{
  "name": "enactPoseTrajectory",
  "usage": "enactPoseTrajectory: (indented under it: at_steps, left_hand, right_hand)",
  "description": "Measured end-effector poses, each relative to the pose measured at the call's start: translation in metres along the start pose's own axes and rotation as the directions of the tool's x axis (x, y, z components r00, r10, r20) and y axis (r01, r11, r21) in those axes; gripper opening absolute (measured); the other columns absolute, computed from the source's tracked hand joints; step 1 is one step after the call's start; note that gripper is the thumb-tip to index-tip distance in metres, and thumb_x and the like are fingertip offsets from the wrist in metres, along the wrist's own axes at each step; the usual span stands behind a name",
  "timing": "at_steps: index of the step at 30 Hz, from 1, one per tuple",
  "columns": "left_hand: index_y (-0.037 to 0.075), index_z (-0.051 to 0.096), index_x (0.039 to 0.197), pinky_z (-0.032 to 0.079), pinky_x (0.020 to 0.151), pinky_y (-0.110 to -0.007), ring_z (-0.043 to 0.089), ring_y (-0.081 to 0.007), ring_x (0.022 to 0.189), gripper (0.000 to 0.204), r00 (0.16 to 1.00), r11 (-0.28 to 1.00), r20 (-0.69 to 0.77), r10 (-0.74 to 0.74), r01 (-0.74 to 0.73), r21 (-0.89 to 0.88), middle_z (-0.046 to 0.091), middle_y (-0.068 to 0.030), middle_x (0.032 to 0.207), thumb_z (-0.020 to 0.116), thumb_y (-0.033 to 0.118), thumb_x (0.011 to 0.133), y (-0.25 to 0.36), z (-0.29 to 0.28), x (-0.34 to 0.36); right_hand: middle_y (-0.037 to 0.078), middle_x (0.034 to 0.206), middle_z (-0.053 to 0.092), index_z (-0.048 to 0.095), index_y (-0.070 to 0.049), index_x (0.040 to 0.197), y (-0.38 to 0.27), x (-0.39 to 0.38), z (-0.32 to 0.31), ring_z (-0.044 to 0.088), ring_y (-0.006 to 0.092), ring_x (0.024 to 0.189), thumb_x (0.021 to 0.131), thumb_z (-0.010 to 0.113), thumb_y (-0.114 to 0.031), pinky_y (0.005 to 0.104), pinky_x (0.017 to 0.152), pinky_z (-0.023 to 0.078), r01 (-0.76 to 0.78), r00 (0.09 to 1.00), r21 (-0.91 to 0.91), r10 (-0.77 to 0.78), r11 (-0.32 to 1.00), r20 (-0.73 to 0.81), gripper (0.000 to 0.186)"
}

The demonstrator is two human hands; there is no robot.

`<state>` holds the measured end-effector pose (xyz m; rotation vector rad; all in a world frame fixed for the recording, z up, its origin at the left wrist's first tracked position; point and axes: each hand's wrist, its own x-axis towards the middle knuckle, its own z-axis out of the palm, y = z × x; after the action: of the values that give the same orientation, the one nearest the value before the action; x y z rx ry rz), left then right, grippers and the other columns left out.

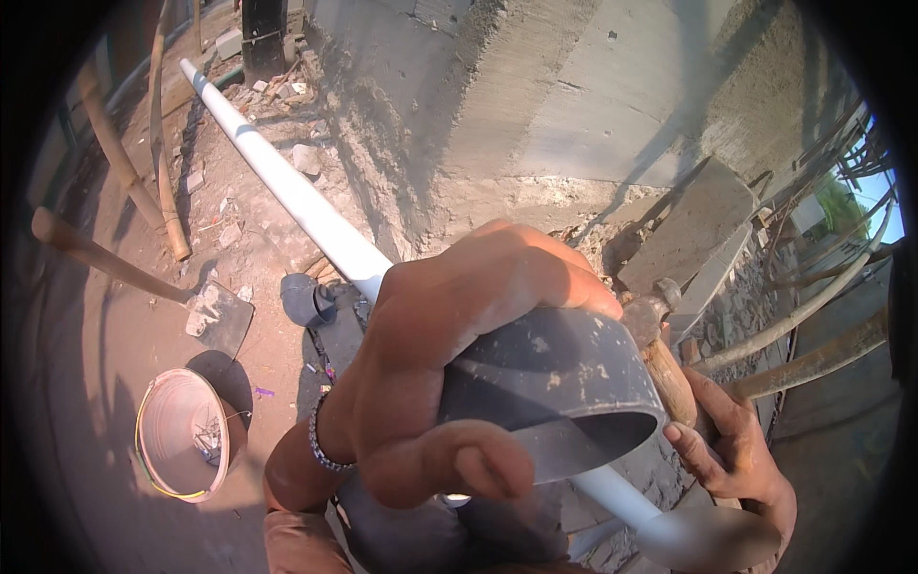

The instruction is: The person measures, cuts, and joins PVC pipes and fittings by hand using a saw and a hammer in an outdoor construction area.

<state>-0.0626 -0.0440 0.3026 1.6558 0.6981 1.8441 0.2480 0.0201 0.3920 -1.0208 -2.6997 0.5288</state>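
My left hand (449, 325), with a beaded bracelet on its wrist, is closed around a dark grey plastic pipe fitting (564, 359). The fitting is scuffed and its wide round mouth faces down toward the lower right. In my right hand (736, 450) is a hammer (665, 368), gripped by its wooden handle, with the metal head up against or very near the fitting's right side; contact is unclear. Behind my left hand runs a long white pipe (287, 177), slanting from far left to near right and partly hidden. Another dark grey elbow fitting (304, 298) lies beside it.
A pinkish bucket (177, 435) with some small items inside stands at the left. Beyond it a wooden-handled shovel (229, 325) rests on the ground. Rough concrete wall (574, 105) rises ahead, with a slab (688, 225) leaning there. Rubble and wooden poles (822, 354) lie right.
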Motion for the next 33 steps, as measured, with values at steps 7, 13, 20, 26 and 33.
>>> enactPoseTrajectory:
  at_steps: [7,13,20,26,33]
  left_hand:
    - [-0.011,0.07,0.108,0.052,0.085,-0.036,0.067,-0.0275,0.094,0.099,0.984,0.991,-0.126,-0.123,0.114,-0.076,0.068,-0.0268,0.104,0.05,0.083,0.085,0.013,0.014,0.004]
    - [-0.01,0.07,0.109,0.052,0.084,-0.04,0.066,-0.0298,0.094,0.085,0.998,0.998,-0.016,0.055,-0.055,-0.003,0.068,-0.0273,0.104,0.057,0.07,0.085,0.003,0.014,0.005]
    - [-0.011,0.07,0.109,0.051,0.084,-0.041,0.065,-0.0306,0.095,0.081,0.998,0.999,0.032,0.048,-0.048,-0.002,0.069,-0.027,0.107,0.06,0.067,0.088,0.001,0.006,0.001]
    - [-0.01,0.07,0.11,0.052,0.084,-0.042,0.066,-0.031,0.094,0.081,0.999,0.998,-0.024,-0.029,0.027,-0.053,0.069,-0.0265,0.103,0.059,0.067,0.086,0.0,0.017,0.006]
    - [-0.008,0.067,0.106,0.053,0.081,-0.044,0.065,-0.0322,0.091,0.07,0.999,1.0,-0.037,0.023,-0.023,-0.002,0.069,-0.0273,0.098,0.051,0.059,0.093,0.008,0.016,0.001]
  right_hand:
    - [0.001,0.076,0.062,0.05,0.008,0.147,-0.029,0.006,0.002,0.049,0.0052,0.05,0.098,0.072,-0.024,0.0218,0.047,0.039,-0.227,0.934,0.334,0.302,0.915,-0.191,0.063]
    - [0.006,0.08,0.067,0.053,0.007,0.146,-0.03,-0.001,-0.013,0.056,0.0055,0.057,0.099,0.07,-0.018,0.0221,0.052,0.043,-0.361,0.93,0.308,0.365,0.88,0.046,0.056]
    - [0.005,0.076,0.066,0.048,0.008,0.149,-0.015,-0.001,-0.005,0.055,0.0053,0.055,0.101,0.068,-0.019,0.0226,0.052,0.043,-0.065,0.997,0.035,0.064,0.997,0.044,0.059]
    - [0.011,0.08,0.069,0.049,0.008,0.149,-0.052,-0.003,-0.018,0.063,0.0119,0.062,0.097,0.071,-0.014,0.0268,0.063,0.049,-0.409,0.894,0.293,0.443,0.864,-0.06,0.06]
    - [0.025,0.091,0.075,0.049,0.011,0.146,-0.038,-0.009,-0.014,0.076,0.0313,0.087,0.097,0.069,-0.013,0.0393,0.082,0.056,-0.332,0.942,0.179,0.314,0.926,0.123,0.059]
